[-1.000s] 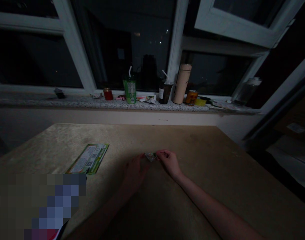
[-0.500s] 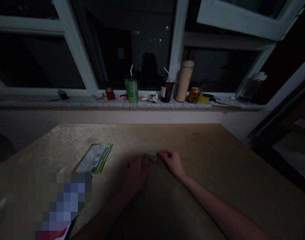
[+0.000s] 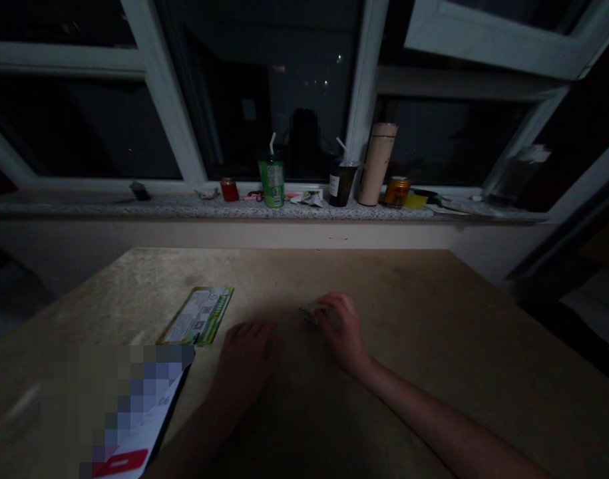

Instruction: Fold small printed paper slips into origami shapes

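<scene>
- The right hand (image 3: 343, 330) has its fingertips closed on a small folded paper (image 3: 310, 313), low on the middle of the wooden table (image 3: 434, 319).
- The left hand (image 3: 247, 349) rests flat with loose fingers, holding nothing, beside a green leaflet (image 3: 197, 318).

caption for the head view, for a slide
Dim head view: right hand holds a small folded paper on the table; left hand rests nearby, beside a green leaflet.

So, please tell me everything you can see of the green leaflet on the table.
The leaflet is a flat rectangular sheet, paper by its look, with a green border and a pale printed middle; the print is too small to read. It lies flat on the wooden table, slanted, apart from the left hand.
</scene>
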### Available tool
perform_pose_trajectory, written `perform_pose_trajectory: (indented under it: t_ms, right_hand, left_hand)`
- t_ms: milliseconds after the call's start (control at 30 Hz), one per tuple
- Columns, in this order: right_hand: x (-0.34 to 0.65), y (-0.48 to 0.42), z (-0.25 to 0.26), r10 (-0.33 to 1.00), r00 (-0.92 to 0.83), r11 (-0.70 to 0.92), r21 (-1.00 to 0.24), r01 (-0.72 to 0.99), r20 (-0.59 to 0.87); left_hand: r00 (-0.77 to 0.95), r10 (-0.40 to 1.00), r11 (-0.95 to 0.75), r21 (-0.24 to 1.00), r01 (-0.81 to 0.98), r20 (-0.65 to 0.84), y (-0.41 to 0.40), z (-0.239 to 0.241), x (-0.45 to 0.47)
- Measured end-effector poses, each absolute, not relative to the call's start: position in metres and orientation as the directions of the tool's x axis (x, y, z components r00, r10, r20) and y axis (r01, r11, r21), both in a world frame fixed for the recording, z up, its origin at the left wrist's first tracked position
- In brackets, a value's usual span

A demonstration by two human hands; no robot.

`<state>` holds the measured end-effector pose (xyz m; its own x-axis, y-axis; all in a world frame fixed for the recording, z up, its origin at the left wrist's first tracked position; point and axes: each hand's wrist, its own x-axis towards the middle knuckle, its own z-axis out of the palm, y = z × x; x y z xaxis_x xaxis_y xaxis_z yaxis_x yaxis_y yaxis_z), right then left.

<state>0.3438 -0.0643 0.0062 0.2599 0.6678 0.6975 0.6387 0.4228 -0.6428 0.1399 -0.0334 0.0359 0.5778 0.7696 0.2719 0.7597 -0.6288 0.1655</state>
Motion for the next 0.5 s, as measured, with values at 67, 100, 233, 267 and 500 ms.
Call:
perform_pose_trajectory:
  t_ms: [67, 100, 233, 267, 500]
  right_hand:
    - [0.330, -0.062, 0.007, 0.665, 0.144, 0.478, -0.566, 0.672, 0.733]
    - [0.322, -0.060, 0.007, 0.674, 0.096, 0.497, -0.545, 0.675, 0.732]
    - [0.292, -0.045, 0.007, 0.764, -0.015, 0.491, -0.566, 0.662, 0.645]
    - [0.286, -0.041, 0.007, 0.785, -0.046, 0.488, -0.570, 0.661, 0.618]
    - [0.253, -0.010, 0.009, 0.830, -0.284, 0.532, -0.531, 0.660, 0.480]
  left_hand:
    - [0.559, 0.777, -0.609, 0.123, 0.784, 0.289, -0.028, 0.041, 0.127]
    - [0.545, 0.784, -0.595, 0.105, 0.797, 0.297, -0.026, 0.043, 0.121]
    - [0.442, 0.844, -0.460, -0.017, 0.888, 0.304, -0.018, 0.045, 0.100]
    - [0.417, 0.860, -0.423, -0.047, 0.905, 0.295, -0.017, 0.044, 0.097]
    - [0.324, 0.919, -0.301, -0.131, 0.944, 0.223, -0.014, 0.033, 0.081]
